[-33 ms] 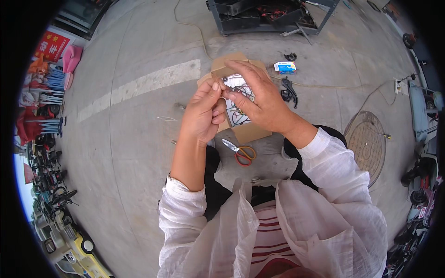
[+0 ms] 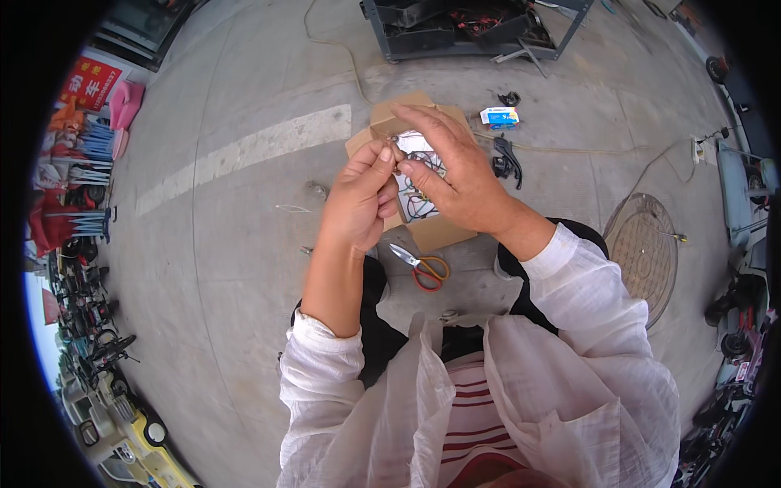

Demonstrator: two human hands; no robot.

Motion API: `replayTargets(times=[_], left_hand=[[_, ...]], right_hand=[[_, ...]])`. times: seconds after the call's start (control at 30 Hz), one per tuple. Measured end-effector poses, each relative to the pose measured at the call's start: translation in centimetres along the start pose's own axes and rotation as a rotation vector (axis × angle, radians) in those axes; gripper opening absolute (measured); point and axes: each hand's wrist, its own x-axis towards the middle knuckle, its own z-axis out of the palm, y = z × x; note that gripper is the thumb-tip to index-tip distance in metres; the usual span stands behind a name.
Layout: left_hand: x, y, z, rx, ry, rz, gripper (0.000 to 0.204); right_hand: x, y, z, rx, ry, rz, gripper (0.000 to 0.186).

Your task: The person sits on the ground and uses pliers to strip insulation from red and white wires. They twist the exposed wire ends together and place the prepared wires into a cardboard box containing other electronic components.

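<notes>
Over an opened cardboard box (image 2: 442, 234), my left hand (image 2: 363, 191) is closed in a pinch between thumb and forefinger. The small thing at its fingertips, perhaps a wire end, is too small to make out. My right hand (image 2: 464, 175) is held close by, its fingers stretched out and its thumb apart, the thumb tip beside the left fingertips. Inside the box, thin coloured wires (image 2: 419, 206) lie tangled on a white surface, partly hidden by my hands. Scissors (image 2: 421, 263) with red and orange handles lie on the ground nearer me, between my legs.
Right of the box lie a blue and white packet (image 2: 499, 118) and black lever-like parts (image 2: 508, 159). A metal rack (image 2: 480, 37) stands at the far side. A round manhole cover (image 2: 643, 252) is at the right, and a cable (image 2: 569, 151) crosses the concrete.
My left hand has shifted slightly to the right, bringing its fingertips closer to my right thumb. My right hand has hardly moved.
</notes>
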Motion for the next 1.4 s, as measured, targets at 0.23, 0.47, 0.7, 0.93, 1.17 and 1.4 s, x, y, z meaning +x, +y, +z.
replayTargets(times=[0.23, 0.47, 0.7, 0.93, 1.17, 1.4], left_hand=[[-0.4, 0.0, -0.3, 0.293, 0.032, -0.051, 0.015], [-0.7, 0.3, -0.7, 0.349, -0.054, -0.179, 0.017], [-0.6, 0.4, -1.4, 0.251, -0.091, -0.186, 0.019], [-0.7, 0.9, -1.2, 0.254, -0.045, -0.122, 0.021], [-1.3, 1.7, -0.9, 0.637, 0.067, -0.062, 0.020], [-1.8, 1.9, -2.8, 0.869, 0.063, -0.028, 0.019]], right_hand=[[0.2, 1.2, -1.5, -0.172, -0.192, -0.151, 0.033], [0.2, 1.8, -2.8, -0.189, -0.384, -0.114, 0.012], [0.3, 1.1, -2.6, -0.249, -0.311, -0.168, 0.008], [-0.2, 1.3, -1.5, -0.272, -0.184, -0.157, 0.010], [-0.1, 1.2, -1.5, -0.344, -0.173, -0.185, 0.011], [0.5, 1.5, -3.1, -0.296, -0.132, -0.077, 0.010]])
